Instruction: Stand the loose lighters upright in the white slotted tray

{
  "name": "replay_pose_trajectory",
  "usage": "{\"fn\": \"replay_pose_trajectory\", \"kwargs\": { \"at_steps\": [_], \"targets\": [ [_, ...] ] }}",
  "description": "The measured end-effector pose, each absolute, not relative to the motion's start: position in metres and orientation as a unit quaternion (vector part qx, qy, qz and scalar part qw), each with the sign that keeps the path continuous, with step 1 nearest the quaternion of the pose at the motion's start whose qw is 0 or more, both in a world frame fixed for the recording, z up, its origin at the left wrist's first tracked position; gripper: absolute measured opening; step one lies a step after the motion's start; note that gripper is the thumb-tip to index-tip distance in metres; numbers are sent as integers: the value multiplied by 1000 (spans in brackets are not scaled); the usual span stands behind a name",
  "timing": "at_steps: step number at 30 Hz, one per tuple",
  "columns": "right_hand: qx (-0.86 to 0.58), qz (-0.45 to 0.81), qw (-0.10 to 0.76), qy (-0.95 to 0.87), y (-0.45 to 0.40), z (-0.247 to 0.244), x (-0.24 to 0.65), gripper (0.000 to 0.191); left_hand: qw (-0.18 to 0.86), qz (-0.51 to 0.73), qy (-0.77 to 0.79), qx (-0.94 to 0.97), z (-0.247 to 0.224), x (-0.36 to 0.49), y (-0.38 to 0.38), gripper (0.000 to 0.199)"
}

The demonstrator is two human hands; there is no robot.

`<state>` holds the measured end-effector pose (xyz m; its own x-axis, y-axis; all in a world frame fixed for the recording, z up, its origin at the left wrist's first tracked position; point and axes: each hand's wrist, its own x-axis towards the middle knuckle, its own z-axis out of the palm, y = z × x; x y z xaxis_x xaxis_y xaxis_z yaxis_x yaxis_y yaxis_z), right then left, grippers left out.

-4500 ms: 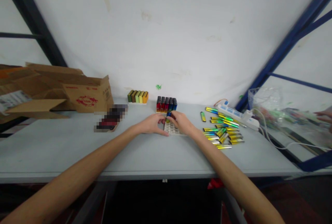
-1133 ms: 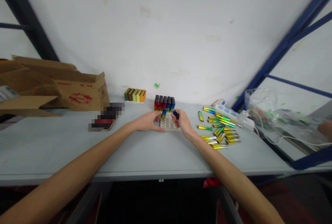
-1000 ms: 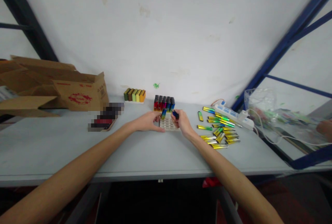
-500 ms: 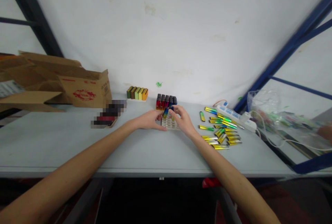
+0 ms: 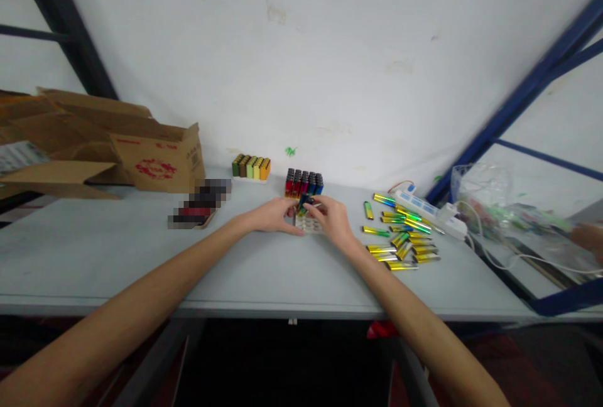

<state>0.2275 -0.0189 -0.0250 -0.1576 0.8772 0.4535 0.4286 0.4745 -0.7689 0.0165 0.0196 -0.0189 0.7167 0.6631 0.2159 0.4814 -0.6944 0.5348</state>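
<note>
A white tray [image 5: 309, 225] with rows of round holes lies on the table between my hands. My left hand [image 5: 276, 215] is closed around the tray's left side, its thumb stretched along the front edge. My right hand [image 5: 333, 215] reaches over the tray's right part, its thumb and fingers pinching a dark-topped, blue and yellow lighter [image 5: 303, 204] above the tray's back left corner. My fingers partly cover this lighter and the back holes. To the right lie several loose shiny lighters [image 5: 401, 237] in yellow, green and blue.
Behind my hands stands a block of red to blue lighters [image 5: 304, 182]. Another block of green to orange lighters [image 5: 251, 167] is further left. Cardboard boxes [image 5: 157, 159] and a blurred-out object [image 5: 200, 204] occupy the left. A white power strip [image 5: 431, 212] and plastic bags [image 5: 490, 200] are on the right.
My right fingers have shifted slightly around the lighter at the tray's back left. My left hand keeps its place at the tray. The whole view has tilted a little.
</note>
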Motion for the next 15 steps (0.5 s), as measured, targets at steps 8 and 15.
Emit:
{"fn": "replay_pose_trajectory", "kwargs": {
  "at_steps": [8,15],
  "targets": [
    [-458,105,364,-804,-16,-12,221,19,222,201,330,895,-20,17,21,68],
    [-536,35,281,-795,-16,-7,210,22,212,186,343,896,-18,17,21,66]
  ]
}}
